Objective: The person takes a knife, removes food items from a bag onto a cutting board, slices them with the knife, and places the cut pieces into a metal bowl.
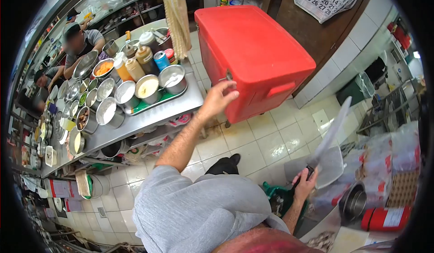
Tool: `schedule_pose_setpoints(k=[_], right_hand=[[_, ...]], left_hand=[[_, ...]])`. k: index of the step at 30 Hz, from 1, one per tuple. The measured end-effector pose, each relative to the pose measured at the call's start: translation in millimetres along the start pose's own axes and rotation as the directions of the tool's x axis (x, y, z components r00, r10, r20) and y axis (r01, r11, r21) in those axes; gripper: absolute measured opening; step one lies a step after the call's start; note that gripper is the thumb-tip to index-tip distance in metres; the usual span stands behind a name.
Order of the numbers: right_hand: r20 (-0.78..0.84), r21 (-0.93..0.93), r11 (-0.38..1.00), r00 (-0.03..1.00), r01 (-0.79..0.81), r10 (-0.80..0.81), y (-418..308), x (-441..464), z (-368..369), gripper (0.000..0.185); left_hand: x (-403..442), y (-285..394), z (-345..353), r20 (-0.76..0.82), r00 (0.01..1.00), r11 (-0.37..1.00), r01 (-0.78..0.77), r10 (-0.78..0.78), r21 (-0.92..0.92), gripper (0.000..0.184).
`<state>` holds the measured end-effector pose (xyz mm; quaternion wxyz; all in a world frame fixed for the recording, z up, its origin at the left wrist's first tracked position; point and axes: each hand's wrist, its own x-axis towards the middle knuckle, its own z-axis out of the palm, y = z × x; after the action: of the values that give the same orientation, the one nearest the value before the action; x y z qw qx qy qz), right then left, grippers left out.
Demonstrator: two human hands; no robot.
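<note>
A big red cooler box (253,40) with a closed lid stands ahead of me. My left hand (219,100) is stretched out to its near left corner, fingers loosely bent and apart, just below a small metal latch (228,75). Whether the fingertips touch the box I cannot tell. Low on my right side, my right hand (305,185) is wrapped around the black handle of a large knife (332,133). Its long, wide blade points up and away from me, passing in front of a translucent plastic bin (332,164).
On the left, a steel counter (190,92) carries several metal pots, bowls and sauce bottles (134,68). Two people, one in a grey shirt (92,38), are beyond it. Plastic-wrapped packs (377,158) and a red cylinder (386,218) are stacked at right. White tiles (253,144) cover the floor.
</note>
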<state>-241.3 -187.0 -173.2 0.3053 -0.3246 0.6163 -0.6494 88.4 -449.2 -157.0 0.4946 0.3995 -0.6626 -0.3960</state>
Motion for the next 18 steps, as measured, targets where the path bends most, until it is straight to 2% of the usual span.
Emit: schedule_pose_setpoints(k=[2,4,5,9,11,12,14,15,17,18], right_hand=[[0.062,-0.030,0.999,0.997,-0.041,0.043,18,49,3,0.041],[0.119,-0.057,0.997,0.992,-0.042,0.049,25,95,7,0.035],[0.125,-0.096,0.995,0.991,-0.029,0.041,28,118,7,0.034],[0.113,-0.218,0.975,0.992,-0.034,0.060,26,207,-3,0.036],[0.099,-0.264,0.961,0.989,-0.079,0.109,23,250,-9,0.043],[0.105,-0.256,0.964,0.989,-0.077,0.107,23,271,-12,0.043],[0.070,-0.337,0.938,0.991,-0.085,0.115,27,315,-16,0.046],[0.041,-0.326,0.938,0.990,-0.114,0.134,27,336,-15,0.048],[0.063,-0.346,0.933,0.990,-0.098,0.128,40,385,-21,0.050],[0.075,-0.372,0.924,0.989,-0.093,0.130,48,409,-24,0.051]], left_hand=[[50,12,0,-0.046,0.999,0.992,-0.002,0.007,0.125,0.040],[109,9,6,-0.047,0.999,0.988,0.014,-0.007,0.156,0.041],[137,14,13,-0.055,0.998,0.963,-0.006,0.022,0.271,0.043],[259,-6,53,0.013,0.999,0.927,0.024,-0.031,0.375,0.047],[315,-33,74,0.114,0.994,0.822,-0.067,0.003,0.566,0.052],[338,-44,85,0.110,0.994,0.817,-0.069,0.006,0.573,0.052],[382,-59,108,0.123,0.988,0.652,-0.151,0.088,0.743,0.055],[402,-61,114,0.112,0.989,0.645,-0.148,0.097,0.750,0.055],[435,-60,130,0.035,0.986,0.546,0.060,-0.161,0.836,0.056],[455,-70,133,0.021,0.988,0.538,0.065,-0.153,0.841,0.056]])
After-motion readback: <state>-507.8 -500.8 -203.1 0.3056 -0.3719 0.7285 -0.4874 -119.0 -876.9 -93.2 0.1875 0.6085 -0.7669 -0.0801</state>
